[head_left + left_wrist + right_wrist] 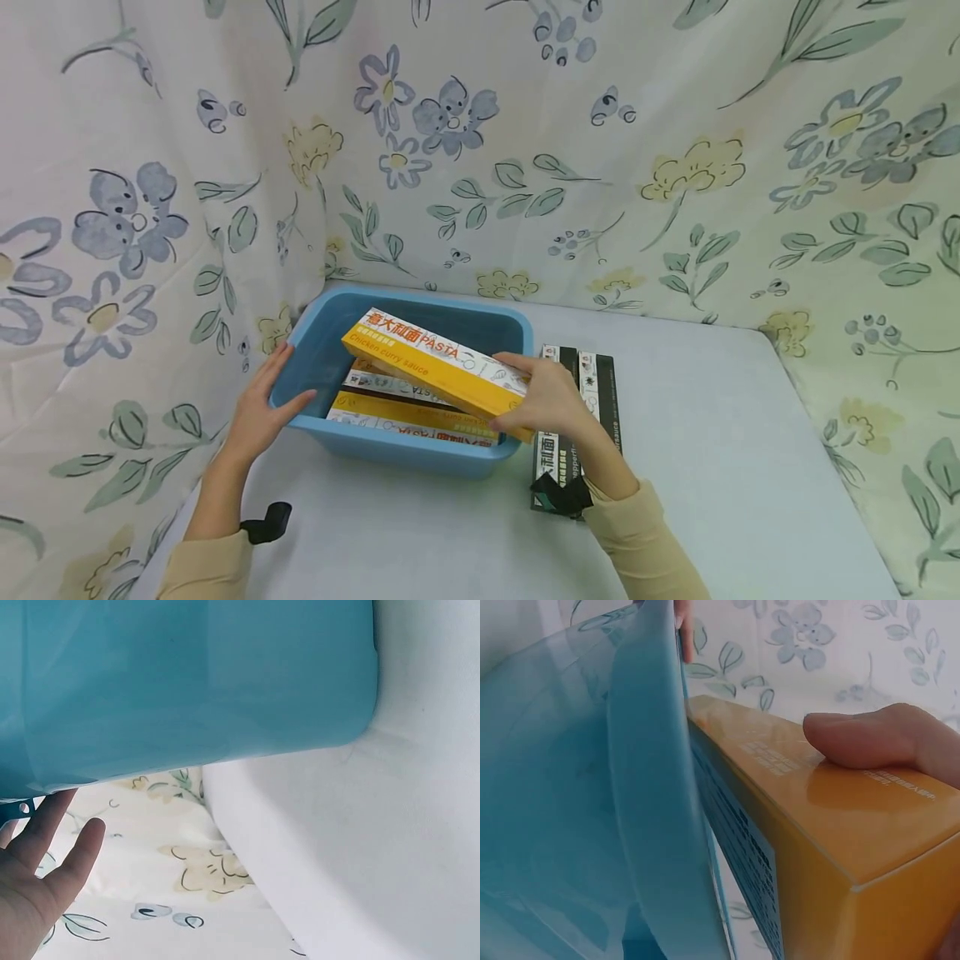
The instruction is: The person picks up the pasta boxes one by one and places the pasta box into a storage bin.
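Note:
A yellow and white pasta box (435, 367), marked Chicken curry sauce, is tilted over a blue plastic bin (420, 458). My right hand (551, 398) grips its right end, and in the right wrist view the thumb (870, 739) presses on the box's yellow side (780, 780), close by the bin's rim (652, 750). My left hand (258, 408) rests on the bin's left edge with the fingers spread. Inside the bin lie more pasta boxes, among them a yellow one (412, 412), partly hidden under the held box.
Two black and white pasta boxes (606, 400) lie side by side on the white table (712, 467), right of the bin; my right forearm covers part of them. A floral curtain (525, 150) hangs behind and along the left of the table.

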{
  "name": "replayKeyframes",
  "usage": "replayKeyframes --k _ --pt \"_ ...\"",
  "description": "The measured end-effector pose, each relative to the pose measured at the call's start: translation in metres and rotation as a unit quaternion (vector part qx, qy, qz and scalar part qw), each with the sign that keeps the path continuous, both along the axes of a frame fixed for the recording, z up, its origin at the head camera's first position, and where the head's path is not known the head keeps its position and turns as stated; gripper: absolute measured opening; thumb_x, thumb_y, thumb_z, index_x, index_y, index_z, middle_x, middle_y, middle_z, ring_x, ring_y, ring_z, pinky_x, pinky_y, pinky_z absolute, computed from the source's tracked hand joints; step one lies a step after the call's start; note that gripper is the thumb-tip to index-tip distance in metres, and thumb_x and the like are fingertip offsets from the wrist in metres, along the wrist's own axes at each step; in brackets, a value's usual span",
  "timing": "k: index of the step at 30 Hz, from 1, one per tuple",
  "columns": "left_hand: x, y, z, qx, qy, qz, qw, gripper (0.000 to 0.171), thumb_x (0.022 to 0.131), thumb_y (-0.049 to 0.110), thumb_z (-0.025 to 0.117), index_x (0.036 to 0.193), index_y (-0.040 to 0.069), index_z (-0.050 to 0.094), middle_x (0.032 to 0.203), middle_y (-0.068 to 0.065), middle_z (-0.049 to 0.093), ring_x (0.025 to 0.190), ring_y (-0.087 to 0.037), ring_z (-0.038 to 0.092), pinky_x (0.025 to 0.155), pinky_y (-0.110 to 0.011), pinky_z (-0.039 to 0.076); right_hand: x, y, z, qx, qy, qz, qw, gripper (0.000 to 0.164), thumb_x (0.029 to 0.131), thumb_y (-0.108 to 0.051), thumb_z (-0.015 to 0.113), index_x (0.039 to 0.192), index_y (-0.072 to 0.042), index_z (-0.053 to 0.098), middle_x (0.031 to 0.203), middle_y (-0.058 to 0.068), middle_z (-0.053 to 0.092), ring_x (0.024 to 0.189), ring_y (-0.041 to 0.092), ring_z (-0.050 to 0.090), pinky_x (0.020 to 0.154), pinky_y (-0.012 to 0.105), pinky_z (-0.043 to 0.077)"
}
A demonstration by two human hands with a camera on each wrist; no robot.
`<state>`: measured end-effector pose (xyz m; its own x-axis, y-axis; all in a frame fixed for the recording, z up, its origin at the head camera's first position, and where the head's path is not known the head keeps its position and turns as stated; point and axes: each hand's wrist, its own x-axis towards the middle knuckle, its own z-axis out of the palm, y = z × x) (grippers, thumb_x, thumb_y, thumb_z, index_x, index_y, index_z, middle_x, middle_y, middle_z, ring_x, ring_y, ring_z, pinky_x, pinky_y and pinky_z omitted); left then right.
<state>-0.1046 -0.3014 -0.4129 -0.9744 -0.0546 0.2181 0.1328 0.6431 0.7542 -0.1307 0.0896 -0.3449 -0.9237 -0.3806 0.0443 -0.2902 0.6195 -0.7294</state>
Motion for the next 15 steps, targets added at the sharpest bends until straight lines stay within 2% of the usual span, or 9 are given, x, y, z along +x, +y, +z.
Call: replayKeyframes --k 11,15 --pt "-0.002 -0.001 -0.001 0.000 0.000 -0.002 1.0000 0.078 0.087 0.025 0.066 0.153 0.006 0.028 0.159 -0.020 0.017 0.142 -0.049 0.014 0.100 -0.078 0.016 -0.005 -0.010 0.006 0.032 0.005 0.070 0.997 0.078 0.054 -0.019 0.087 0.127 -0.004 0.063 0.105 0.005 0.068 0.085 0.017 0.056 0.070 0.028 0.049" --pt "-0.002 -0.002 -0.001 -0.001 -0.003 -0.004 1.0000 0.079 0.087 0.026 0.066 0.153 0.006 0.027 0.159 -0.020 0.016 0.142 -0.049 0.014 0.100 -0.078 0.015 -0.005 -0.016 0.011 0.055 -0.002 0.090 0.994 0.078 0.054 -0.019 0.088 0.127 -0.003 0.063 0.105 0.005 0.068 0.082 0.016 0.056 0.067 0.026 0.049"
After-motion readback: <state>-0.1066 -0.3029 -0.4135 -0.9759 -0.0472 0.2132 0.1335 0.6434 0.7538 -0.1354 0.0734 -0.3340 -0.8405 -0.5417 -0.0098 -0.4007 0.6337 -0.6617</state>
